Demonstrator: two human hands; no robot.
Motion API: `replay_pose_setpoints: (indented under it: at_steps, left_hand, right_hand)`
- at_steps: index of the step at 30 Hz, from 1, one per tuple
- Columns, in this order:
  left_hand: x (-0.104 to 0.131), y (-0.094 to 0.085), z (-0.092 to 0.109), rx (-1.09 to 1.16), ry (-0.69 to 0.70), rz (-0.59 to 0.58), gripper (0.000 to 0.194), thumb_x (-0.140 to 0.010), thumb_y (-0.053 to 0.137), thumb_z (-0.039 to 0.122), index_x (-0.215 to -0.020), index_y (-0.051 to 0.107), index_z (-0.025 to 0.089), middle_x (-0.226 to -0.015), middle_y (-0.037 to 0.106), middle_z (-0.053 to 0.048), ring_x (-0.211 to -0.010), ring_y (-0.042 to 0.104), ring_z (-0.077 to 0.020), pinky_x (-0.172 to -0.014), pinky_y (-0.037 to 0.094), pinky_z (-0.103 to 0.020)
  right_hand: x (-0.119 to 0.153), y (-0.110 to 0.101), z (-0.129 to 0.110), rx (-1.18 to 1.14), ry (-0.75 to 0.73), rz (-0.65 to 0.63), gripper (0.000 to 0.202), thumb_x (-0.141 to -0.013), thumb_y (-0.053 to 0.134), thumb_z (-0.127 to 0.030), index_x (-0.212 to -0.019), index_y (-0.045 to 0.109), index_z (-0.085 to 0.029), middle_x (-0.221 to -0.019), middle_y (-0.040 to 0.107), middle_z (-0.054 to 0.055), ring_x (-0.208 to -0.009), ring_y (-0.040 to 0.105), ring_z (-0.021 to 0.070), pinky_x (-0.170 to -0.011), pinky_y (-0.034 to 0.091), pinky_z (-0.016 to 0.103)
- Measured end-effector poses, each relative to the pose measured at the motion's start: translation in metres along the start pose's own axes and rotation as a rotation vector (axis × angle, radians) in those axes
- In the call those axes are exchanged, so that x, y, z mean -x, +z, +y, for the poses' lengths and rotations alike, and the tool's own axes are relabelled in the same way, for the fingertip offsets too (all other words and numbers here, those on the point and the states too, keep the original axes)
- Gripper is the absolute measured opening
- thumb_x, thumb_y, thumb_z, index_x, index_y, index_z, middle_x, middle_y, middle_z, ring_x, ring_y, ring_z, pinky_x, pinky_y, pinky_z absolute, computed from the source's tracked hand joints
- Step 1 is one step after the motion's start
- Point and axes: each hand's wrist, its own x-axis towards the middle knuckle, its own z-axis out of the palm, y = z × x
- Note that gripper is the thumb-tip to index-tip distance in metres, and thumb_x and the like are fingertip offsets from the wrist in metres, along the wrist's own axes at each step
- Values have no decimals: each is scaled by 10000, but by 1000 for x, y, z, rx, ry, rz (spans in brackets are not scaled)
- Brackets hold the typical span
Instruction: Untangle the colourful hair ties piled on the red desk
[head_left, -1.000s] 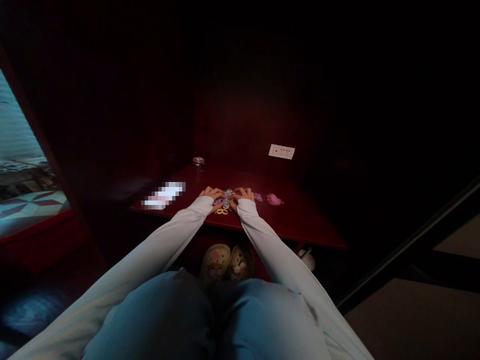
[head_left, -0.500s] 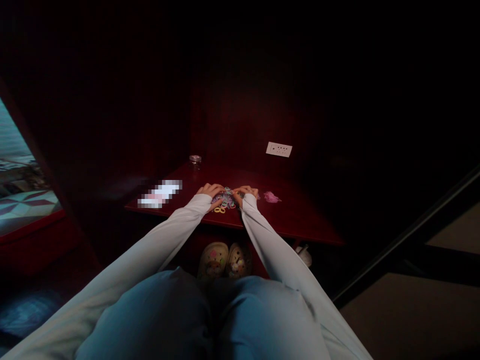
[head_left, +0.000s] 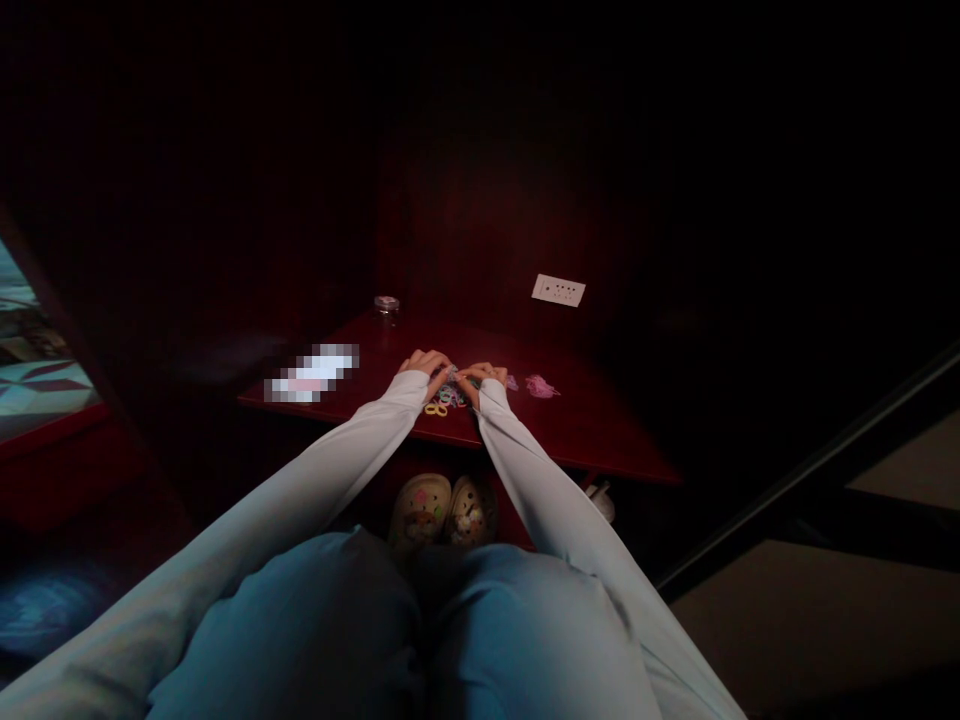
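Nook: a dark red, dimly lit recess with a red counter across it, seen from above by a seated person in pale sleeves and blue trousers.
Left hand: the left hand arches over the counter near its front edge, fingers bent, thumb and fingertips drawn close together at a small pale bit; too small to tell whether it is gripped.
Right hand: the right hand faces it, fingers curled inward, fingertips almost meeting the left's; whether anything is pinched cannot be made out.
Coloured pile: a small heap of mixed-colour loops lies beneath and between the hands, partly covered by them. Thin loops could tangle, or snag on a fingertip and drag others along, because they overlap.
Yellow loops: a pair of yellow loops sits at the near left of the heap. Being close to the front edge, they could be brushed off by a wrist or cuff.
Purple and pink: a purple bunch sits just right of the right hand, a pink bunch farther right. A wide sweep by that hand could mix the two.
Far left: a small jar and, nearer, a bright pixelated patch.
Back wall: a white socket plate, right of centre.
Below: two decorated clogs; dropped loops could be hard to find in this dimness.
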Motion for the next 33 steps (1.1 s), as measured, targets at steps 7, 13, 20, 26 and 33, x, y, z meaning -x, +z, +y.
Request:
replay_pose_setpoints:
  at_steps: [7,13,20,26,33]
  left_hand:
    - [-1,6,-11,6,37,-40,269,-1009,475,332,-1004,729,242,-1213,700,-38,-1071,523,-263,-942,428,-424]
    - [-4,11,-21,79,-31,75,233,-994,509,272,-950,735,235,-1155,713,-46,-1051,545,-248,-970,432,-407]
    - [-5,13,-27,144,-9,138,283,-999,482,252,-863,729,225,-1112,716,-47,-1015,569,-236,-978,443,-401]
    - [-4,14,-26,165,16,124,283,-991,493,271,-904,760,232,-1114,710,-49,-1028,554,-244,-984,450,-412]
    - [-4,13,-25,117,52,47,257,-976,529,295,-931,775,239,-1142,705,-49,-992,546,-236,-934,453,-399]
  right_hand:
    - [-1,2,-2,3,38,-31,338,-995,579,-512,-988,822,-277,-1076,716,39,-1117,472,236,-1005,347,369]
    - [-1,6,-1,-34,70,-21,201,-954,663,-383,-961,823,-262,-1049,712,39,-1078,455,228,-989,328,366]
    - [0,6,-1,-27,47,-45,162,-914,711,-375,-1005,824,-305,-1098,709,41,-1091,459,241,-972,331,385]
    - [1,1,-8,15,-14,-4,224,-989,614,-402,-979,810,-294,-1081,713,29,-1087,459,228,-974,328,370]
    - [9,-7,-22,89,-147,-58,301,-946,653,-552,-949,800,-290,-1098,711,34,-1111,463,243,-974,332,373]
